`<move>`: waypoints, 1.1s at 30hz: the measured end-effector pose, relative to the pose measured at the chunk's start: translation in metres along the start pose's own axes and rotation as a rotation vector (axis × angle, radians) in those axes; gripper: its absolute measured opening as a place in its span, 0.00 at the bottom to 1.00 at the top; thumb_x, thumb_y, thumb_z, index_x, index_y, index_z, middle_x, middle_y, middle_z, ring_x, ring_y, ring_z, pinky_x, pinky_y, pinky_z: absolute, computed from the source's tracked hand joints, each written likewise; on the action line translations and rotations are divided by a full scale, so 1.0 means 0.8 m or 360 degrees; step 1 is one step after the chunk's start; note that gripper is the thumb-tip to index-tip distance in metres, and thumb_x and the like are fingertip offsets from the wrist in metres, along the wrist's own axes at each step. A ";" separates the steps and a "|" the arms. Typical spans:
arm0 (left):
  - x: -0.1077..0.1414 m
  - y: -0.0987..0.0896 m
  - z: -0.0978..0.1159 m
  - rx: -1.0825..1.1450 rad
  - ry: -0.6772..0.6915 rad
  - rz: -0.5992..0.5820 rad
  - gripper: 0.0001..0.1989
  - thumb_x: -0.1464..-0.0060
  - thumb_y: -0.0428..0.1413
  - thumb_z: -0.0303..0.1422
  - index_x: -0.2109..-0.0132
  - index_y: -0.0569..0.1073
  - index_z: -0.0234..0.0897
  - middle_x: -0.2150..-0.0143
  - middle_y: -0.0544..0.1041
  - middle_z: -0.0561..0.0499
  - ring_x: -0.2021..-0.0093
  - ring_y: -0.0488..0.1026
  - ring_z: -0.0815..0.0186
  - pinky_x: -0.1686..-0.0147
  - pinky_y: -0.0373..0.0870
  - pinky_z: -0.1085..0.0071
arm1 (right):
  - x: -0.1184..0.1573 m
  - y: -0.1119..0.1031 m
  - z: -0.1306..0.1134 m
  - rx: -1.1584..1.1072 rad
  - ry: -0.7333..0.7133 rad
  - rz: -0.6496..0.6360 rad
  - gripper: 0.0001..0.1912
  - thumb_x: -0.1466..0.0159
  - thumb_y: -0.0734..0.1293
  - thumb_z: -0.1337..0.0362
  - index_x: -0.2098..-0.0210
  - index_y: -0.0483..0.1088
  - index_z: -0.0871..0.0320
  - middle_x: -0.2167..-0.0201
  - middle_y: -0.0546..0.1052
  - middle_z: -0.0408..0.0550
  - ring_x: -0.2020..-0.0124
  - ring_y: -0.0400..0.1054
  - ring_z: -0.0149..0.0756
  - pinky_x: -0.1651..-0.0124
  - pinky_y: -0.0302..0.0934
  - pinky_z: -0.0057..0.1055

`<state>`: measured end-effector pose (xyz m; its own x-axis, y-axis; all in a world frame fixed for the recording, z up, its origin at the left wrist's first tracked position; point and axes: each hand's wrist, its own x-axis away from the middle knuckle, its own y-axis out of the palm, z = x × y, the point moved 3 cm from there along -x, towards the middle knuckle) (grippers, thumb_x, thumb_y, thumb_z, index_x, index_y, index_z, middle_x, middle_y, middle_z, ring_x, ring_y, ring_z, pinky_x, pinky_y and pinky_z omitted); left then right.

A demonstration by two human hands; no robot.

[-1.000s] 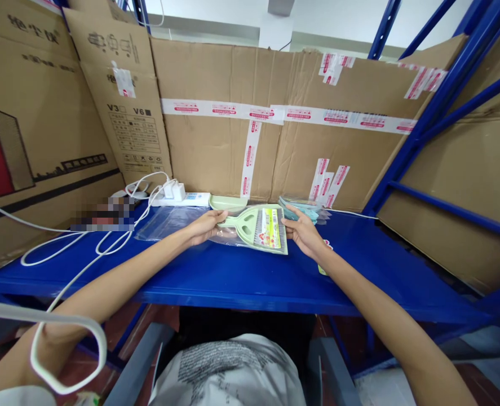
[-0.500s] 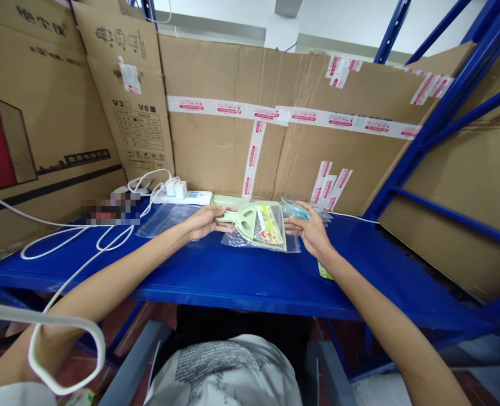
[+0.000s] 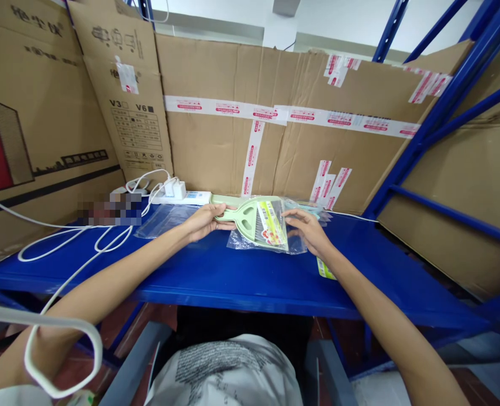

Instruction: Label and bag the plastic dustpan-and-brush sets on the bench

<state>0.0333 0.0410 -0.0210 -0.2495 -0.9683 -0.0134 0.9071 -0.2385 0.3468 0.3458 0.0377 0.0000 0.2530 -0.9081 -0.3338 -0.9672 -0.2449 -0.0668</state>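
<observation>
A light green dustpan with a brush (image 3: 247,223) and a yellow-red label card (image 3: 270,224) is held above the blue table, partly inside a clear plastic bag (image 3: 295,243). My left hand (image 3: 209,222) is closed round its handle. At the other end my right hand (image 3: 306,230) is at the bag's edge, its thumb and fingers closed on the clear plastic. Behind my right hand lies a pale blue item in clear wrap (image 3: 317,212). A yellow-green card (image 3: 326,269) shows partly beneath my right wrist.
The blue table (image 3: 241,282) has cardboard walls (image 3: 216,152) behind and beside it. At the back left are a white power strip (image 3: 197,197), looping white cables (image 3: 74,228) and flat clear bags (image 3: 165,219). A blue metal frame (image 3: 427,135) rises on the right.
My right hand has let go of the blue item, which now lies behind it, and has taken the bag's edge. The dustpan has barely moved.
</observation>
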 end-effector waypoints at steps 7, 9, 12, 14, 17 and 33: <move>0.004 0.008 -0.003 -0.0021 0.0003 -0.0015 0.16 0.26 0.51 0.29 0.48 0.81 0.22 0.61 0.86 0.33 0.62 0.87 0.53 0.55 0.87 0.55 | 0.007 0.009 -0.004 0.0040 0.0056 -0.0190 0.21 0.41 0.80 0.54 0.49 0.84 0.49 0.43 0.81 0.49 0.53 0.75 0.42 0.67 0.72 0.28; 0.004 0.007 -0.005 -0.0020 0.0015 -0.0042 0.16 0.27 0.52 0.29 0.47 0.81 0.22 0.60 0.86 0.32 0.62 0.87 0.52 0.55 0.87 0.55 | 0.008 0.010 -0.003 0.0089 0.0109 -0.0283 0.24 0.40 0.79 0.54 0.44 0.83 0.47 0.40 0.80 0.49 0.53 0.76 0.42 0.68 0.72 0.27; 0.003 0.006 -0.007 -0.0015 0.0026 -0.0083 0.15 0.27 0.54 0.30 0.46 0.81 0.22 0.59 0.86 0.32 0.61 0.87 0.53 0.55 0.86 0.56 | 0.010 0.010 0.001 0.0154 0.0160 -0.0372 0.27 0.39 0.78 0.53 0.41 0.81 0.47 0.41 0.81 0.49 0.54 0.76 0.44 0.71 0.72 0.27; 0.003 0.006 -0.007 -0.0018 0.0024 -0.0092 0.15 0.28 0.55 0.30 0.47 0.81 0.22 0.58 0.86 0.31 0.61 0.87 0.52 0.55 0.86 0.55 | 0.009 0.009 0.003 0.0181 0.0137 -0.0376 0.25 0.38 0.77 0.52 0.42 0.82 0.48 0.43 0.81 0.49 0.55 0.76 0.44 0.74 0.71 0.26; 0.003 0.006 -0.008 -0.0029 0.0031 -0.0077 0.15 0.27 0.54 0.30 0.47 0.82 0.22 0.57 0.86 0.31 0.60 0.87 0.52 0.54 0.86 0.55 | 0.006 0.007 0.005 0.0257 0.0045 -0.0301 0.27 0.40 0.78 0.52 0.42 0.82 0.48 0.40 0.79 0.51 0.59 0.76 0.41 0.76 0.73 0.27; 0.003 0.006 -0.009 -0.0059 0.0054 -0.0047 0.16 0.26 0.50 0.28 0.48 0.81 0.22 0.60 0.86 0.34 0.63 0.87 0.55 0.53 0.86 0.54 | 0.007 0.012 0.010 0.0354 -0.0072 -0.0079 0.32 0.45 0.82 0.52 0.42 0.81 0.51 0.39 0.77 0.54 0.64 0.76 0.39 0.83 0.68 0.25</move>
<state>0.0395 0.0366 -0.0258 -0.2651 -0.9626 -0.0549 0.9116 -0.2688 0.3111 0.3375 0.0327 -0.0101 0.3042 -0.8793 -0.3664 -0.9357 -0.2037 -0.2880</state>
